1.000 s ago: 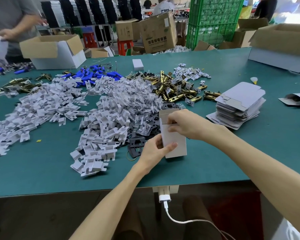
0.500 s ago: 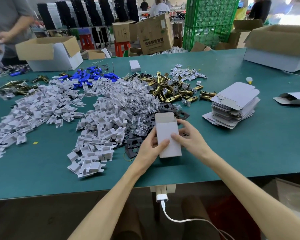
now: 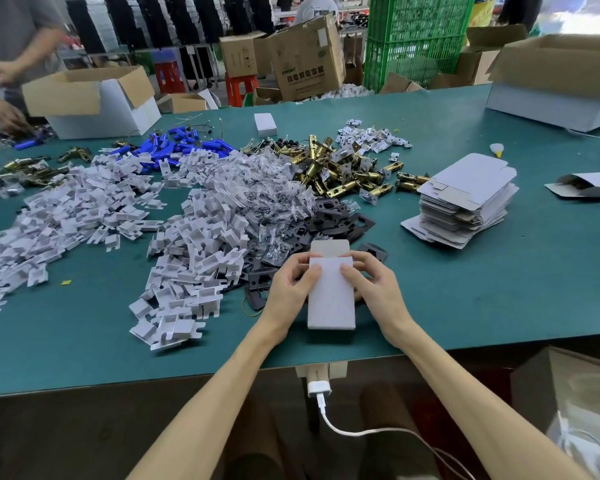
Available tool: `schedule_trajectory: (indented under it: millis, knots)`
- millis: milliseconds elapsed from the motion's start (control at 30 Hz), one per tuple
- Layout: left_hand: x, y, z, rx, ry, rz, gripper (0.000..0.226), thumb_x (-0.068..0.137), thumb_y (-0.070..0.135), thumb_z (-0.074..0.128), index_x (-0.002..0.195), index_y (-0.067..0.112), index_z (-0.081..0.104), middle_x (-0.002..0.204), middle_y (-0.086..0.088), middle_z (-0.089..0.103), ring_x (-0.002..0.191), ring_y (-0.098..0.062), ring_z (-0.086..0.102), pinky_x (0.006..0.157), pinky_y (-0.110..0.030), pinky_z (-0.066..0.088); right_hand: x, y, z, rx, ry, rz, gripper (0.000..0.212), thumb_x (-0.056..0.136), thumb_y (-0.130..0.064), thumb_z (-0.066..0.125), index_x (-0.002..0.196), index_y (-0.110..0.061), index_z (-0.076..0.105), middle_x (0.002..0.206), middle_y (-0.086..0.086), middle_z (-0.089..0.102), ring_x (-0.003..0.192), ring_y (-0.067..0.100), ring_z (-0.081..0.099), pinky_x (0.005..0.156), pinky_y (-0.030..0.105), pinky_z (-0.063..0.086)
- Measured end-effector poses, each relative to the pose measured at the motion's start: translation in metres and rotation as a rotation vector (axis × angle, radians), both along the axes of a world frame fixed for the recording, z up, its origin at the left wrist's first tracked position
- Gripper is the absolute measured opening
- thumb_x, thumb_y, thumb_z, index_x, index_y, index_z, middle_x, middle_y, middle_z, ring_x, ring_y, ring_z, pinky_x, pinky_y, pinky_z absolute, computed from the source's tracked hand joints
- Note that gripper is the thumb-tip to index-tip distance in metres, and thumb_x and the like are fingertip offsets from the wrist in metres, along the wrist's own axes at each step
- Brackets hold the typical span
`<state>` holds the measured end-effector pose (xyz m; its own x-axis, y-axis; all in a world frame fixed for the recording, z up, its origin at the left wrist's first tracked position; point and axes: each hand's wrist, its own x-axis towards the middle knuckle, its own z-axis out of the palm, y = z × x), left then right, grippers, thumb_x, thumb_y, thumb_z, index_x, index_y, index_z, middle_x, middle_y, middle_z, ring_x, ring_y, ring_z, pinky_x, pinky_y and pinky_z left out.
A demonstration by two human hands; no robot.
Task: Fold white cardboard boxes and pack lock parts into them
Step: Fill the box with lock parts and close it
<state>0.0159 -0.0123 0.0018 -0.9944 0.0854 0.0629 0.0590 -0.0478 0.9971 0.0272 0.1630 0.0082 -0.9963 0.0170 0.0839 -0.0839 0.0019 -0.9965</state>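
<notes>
A small white cardboard box [image 3: 331, 296] stands near the front edge of the green table, its top flap up and open. My left hand [image 3: 288, 289] grips its left side and my right hand [image 3: 374, 289] grips its right side, both thumbs on the front face. Behind the box lie black lock plates [image 3: 340, 216], brass latch bolts [image 3: 340, 171], bagged screws [image 3: 267, 195] and white cardboard inserts [image 3: 194, 254]. A stack of flat unfolded boxes [image 3: 465, 199] sits to the right.
Blue parts [image 3: 177, 145] lie further back. A closed small white box [image 3: 265, 124] sits mid-table. Open cartons stand at back left [image 3: 94, 102] and back right [image 3: 561, 81]. Another person's hands [image 3: 0, 112] work at far left. A white cable [image 3: 329, 417] hangs under the table edge.
My right hand came off the top of the box and moved to its right side. Both hands now hold the box by its sides, closer to me.
</notes>
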Motion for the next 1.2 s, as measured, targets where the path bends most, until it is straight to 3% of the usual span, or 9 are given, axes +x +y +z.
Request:
schedule_trajectory:
  millis: [233,333,533,600,667,733,833,967,1200]
  knots:
    - [-0.0021,-0.0042,-0.0034,0.052,-0.059,0.018,0.014,0.104,0.016,0.063,0.095,0.006,0.065,0.091,-0.003,0.069,0.086,-0.017,0.065,0.077,-0.040,0.057,0.0012,-0.0009,-0.0065,0.083,-0.003,-0.055,0.011,0.100,-0.030,0.065,0.099,-0.021,0.072,0.096,-0.005,0.073,0.083,0.012,0.067,0.058,0.028,0.050]
    - [-0.0012,-0.0056,-0.0036,0.048,-0.006,0.015,0.005,0.102,0.013,0.064,0.102,0.014,0.069,0.097,-0.001,0.070,0.090,-0.015,0.064,0.075,-0.031,0.058,0.0001,-0.0015,-0.0071,0.105,0.017,-0.058,0.011,0.100,-0.031,0.065,0.098,-0.022,0.070,0.096,-0.006,0.072,0.085,0.015,0.068,0.056,0.027,0.051]
    - [0.0000,-0.0057,-0.0001,0.094,0.014,-0.006,0.031,0.102,0.014,0.066,0.130,0.029,0.067,0.095,-0.013,0.061,0.089,-0.022,0.063,0.080,-0.040,0.058,0.0002,-0.0027,-0.0053,0.025,0.021,-0.069,0.028,0.095,-0.028,0.072,0.116,-0.019,0.056,0.111,-0.003,0.067,0.098,0.009,0.068,0.069,0.032,0.059]
    - [0.0015,-0.0054,0.0024,0.085,-0.017,-0.016,0.016,0.101,0.025,0.067,0.114,0.021,0.076,0.100,-0.020,0.068,0.088,-0.025,0.061,0.079,-0.043,0.053,-0.0004,-0.0024,-0.0051,0.062,0.030,-0.039,0.025,0.095,-0.027,0.072,0.115,-0.019,0.061,0.111,-0.003,0.069,0.100,0.009,0.068,0.075,0.031,0.058]
    - [0.0024,-0.0045,0.0010,0.082,-0.056,-0.004,0.036,0.100,0.036,0.066,0.106,0.001,0.072,0.103,-0.033,0.065,0.086,-0.028,0.054,0.079,-0.045,0.043,-0.0007,-0.0023,-0.0047,0.099,0.030,-0.004,0.017,0.094,-0.026,0.073,0.108,-0.018,0.068,0.106,-0.004,0.072,0.098,0.009,0.068,0.079,0.029,0.055]
    - [0.0023,-0.0041,0.0010,0.062,-0.061,0.000,0.041,0.102,0.035,0.065,0.095,-0.005,0.065,0.090,-0.027,0.061,0.082,-0.027,0.048,0.076,-0.042,0.036,-0.0003,-0.0021,-0.0044,0.076,0.007,0.013,0.015,0.093,-0.027,0.075,0.104,-0.018,0.071,0.102,-0.003,0.073,0.095,0.011,0.069,0.078,0.030,0.055]
    - [0.0020,-0.0047,0.0016,-0.007,-0.033,-0.001,0.024,0.103,0.026,0.066,0.082,0.013,0.067,0.079,-0.006,0.061,0.077,-0.019,0.051,0.073,-0.033,0.040,0.0002,-0.0006,-0.0047,0.051,-0.006,0.014,0.015,0.091,-0.027,0.077,0.102,-0.018,0.072,0.100,0.000,0.074,0.092,0.016,0.070,0.078,0.035,0.055]
    - [0.0024,-0.0050,0.0006,-0.034,-0.006,-0.033,0.013,0.100,0.021,0.071,0.100,0.009,0.073,0.097,-0.016,0.073,0.084,-0.016,0.063,0.074,-0.029,0.050,0.0010,-0.0006,-0.0044,0.048,-0.010,0.029,0.015,0.090,-0.027,0.079,0.101,-0.019,0.073,0.099,0.001,0.076,0.091,0.016,0.071,0.074,0.033,0.056]
    - [-0.0001,-0.0067,-0.0043,-0.048,-0.024,-0.006,0.005,0.097,0.018,0.072,0.101,0.015,0.072,0.095,-0.003,0.074,0.080,-0.012,0.066,0.068,-0.026,0.054,0.0040,-0.0003,-0.0005,0.052,-0.068,0.133,0.042,0.081,-0.032,0.086,0.117,-0.022,0.067,0.110,0.000,0.075,0.089,0.027,0.075,0.071,0.045,0.063]
